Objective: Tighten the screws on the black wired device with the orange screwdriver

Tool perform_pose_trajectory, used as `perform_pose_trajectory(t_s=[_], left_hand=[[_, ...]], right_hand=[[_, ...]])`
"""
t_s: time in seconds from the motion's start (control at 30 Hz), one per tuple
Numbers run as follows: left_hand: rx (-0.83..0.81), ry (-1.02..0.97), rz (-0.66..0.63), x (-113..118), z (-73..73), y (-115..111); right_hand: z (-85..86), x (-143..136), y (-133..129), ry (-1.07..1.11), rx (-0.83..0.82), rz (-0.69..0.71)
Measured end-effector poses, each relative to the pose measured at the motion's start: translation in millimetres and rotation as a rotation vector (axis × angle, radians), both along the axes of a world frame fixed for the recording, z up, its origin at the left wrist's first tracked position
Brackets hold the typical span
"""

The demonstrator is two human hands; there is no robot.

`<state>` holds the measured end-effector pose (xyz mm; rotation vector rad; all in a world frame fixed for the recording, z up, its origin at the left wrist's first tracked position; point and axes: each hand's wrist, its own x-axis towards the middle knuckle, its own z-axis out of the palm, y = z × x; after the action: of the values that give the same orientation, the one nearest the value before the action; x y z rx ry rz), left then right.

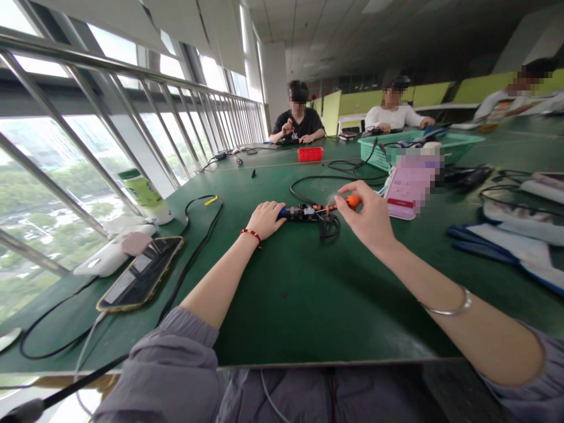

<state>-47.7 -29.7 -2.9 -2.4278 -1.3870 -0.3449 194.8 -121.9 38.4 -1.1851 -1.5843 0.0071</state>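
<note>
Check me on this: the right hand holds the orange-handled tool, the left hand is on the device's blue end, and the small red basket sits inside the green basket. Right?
Not quite: the head view shows the red basket on the green tabletop, outside and left of the green basket. Right hand on the orange-handled tool, left hand on the blue end: correct.

At the centre of the frame, the left hand (265, 218) holds the blue end of a dark device (304, 212) on a green bench (282, 317). Right of centre, the right hand (369, 216) holds an orange-handled screwdriver (352, 201), shaft directed at the device; tip contact cannot be determined. A pink phone (409, 183) stands tilted before a green basket (373, 154). Upper centre: red tray (311, 154). Left: gold-edged phone (141, 276), cup (145, 197). Three people (299, 124) sit along the top.
</note>
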Motion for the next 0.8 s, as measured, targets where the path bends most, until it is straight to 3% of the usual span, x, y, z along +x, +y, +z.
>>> perform_pose_trajectory(t_s=[0.23, 0.43, 0.67, 0.8], left_hand=[[-0.024, -0.007, -0.002, 1.7, 3.1, -0.8], [0.003, 0.007, -0.004, -0.1, 1.1, 0.9], [-0.009, -0.004, 0.008, -0.7, 0.3, 1.3], [-0.008, 0.002, 0.008, -0.3, 0.6, 1.2]], right_hand=[[0.8, 0.1, -0.2, 0.027, 0.061, 0.018], [-1.1, 0.7, -1.1, -0.058, -0.061, -0.008], [-1.0, 1.8, 1.0, 0.020, 0.052, 0.029], [-0.5, 0.7, -1.2, -0.027, -0.026, -0.013]])
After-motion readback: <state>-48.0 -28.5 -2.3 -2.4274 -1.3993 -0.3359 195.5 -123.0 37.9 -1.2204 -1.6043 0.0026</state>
